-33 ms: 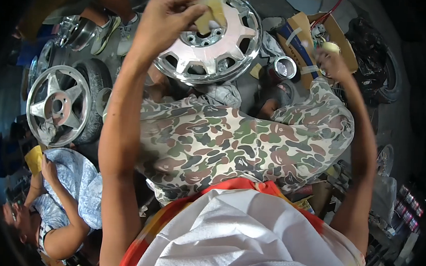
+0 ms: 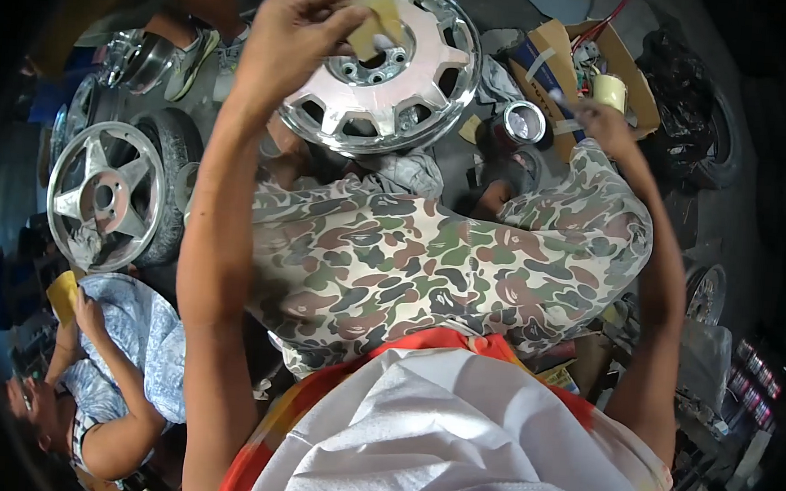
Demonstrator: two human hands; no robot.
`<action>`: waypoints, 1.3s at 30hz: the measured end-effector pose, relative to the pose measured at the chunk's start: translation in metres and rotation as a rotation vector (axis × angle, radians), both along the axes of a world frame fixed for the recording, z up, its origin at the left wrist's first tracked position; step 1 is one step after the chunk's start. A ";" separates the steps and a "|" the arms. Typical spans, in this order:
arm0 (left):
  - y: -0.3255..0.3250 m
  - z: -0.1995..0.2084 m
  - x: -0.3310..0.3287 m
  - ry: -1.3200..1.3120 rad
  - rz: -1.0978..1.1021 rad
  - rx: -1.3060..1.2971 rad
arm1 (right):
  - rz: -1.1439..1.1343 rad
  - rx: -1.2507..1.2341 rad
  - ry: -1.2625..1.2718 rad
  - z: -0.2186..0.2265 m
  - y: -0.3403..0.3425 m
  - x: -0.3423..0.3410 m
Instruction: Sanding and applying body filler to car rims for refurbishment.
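Observation:
My left hand [image 2: 293, 37] pinches a flat yellow piece [image 2: 375, 30], with a small whitish dab at its lower edge. It is over a chrome wheel rim [image 2: 357, 95], whose spoked face has a pale pink coating. Off to the right, my right hand [image 2: 605, 128] is closed round a slim thing with a pale tip [image 2: 557, 96], too blurred to name. Just beyond that hand, a cream-coloured cup [image 2: 609, 92] stands by a cardboard box. Between the rim and my right hand sits an open metal can [image 2: 519, 124].
The cardboard box [image 2: 548, 66] holds assorted items, with a red cable above it. A second rim [image 2: 106, 196] leans on a tyre [image 2: 174, 223] at left. Nearby sits another person [image 2: 124, 382] holding a yellow sheet [image 2: 63, 297]. A crumpled cloth [image 2: 411, 176] lies below the chrome rim.
My left hand and the yellow piece have shifted slightly left. My right hand has moved a little down and left, uncovering more of the cream cup.

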State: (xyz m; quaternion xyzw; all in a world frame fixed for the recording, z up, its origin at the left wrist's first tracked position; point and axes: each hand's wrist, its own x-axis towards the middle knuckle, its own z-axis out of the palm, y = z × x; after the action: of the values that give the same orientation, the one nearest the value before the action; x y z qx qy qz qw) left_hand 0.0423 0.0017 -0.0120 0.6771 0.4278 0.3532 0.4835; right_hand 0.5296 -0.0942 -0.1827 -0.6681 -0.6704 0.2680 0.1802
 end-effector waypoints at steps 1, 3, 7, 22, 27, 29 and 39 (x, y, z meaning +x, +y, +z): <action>0.007 -0.007 -0.001 -0.003 -0.007 -0.027 | -0.008 -0.011 -0.121 -0.025 -0.014 0.005; 0.012 -0.011 -0.005 0.015 0.006 -0.027 | -0.034 0.022 -0.018 -0.095 -0.020 0.002; 0.019 -0.015 -0.005 0.125 -0.038 0.031 | -0.280 -0.068 0.011 -0.091 -0.019 -0.051; 0.013 -0.022 0.042 0.381 -0.151 0.154 | -0.196 -0.017 -0.368 -0.144 0.009 -0.068; 0.020 -0.049 0.076 0.413 -0.238 0.043 | -0.363 0.013 -0.029 -0.138 -0.016 -0.048; 0.031 -0.076 0.098 0.390 -0.239 0.016 | -0.635 -0.123 0.294 -0.128 -0.026 -0.042; 0.026 -0.220 0.219 0.230 -0.148 -0.321 | -0.652 -0.151 0.825 -0.075 -0.060 -0.022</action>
State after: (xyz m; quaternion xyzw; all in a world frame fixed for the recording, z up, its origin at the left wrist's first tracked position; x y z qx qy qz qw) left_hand 0.2617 0.0281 -0.2317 0.6569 0.4800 0.1645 0.5577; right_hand 0.5078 -0.1539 -0.2580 -0.6920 -0.2803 0.4859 0.4544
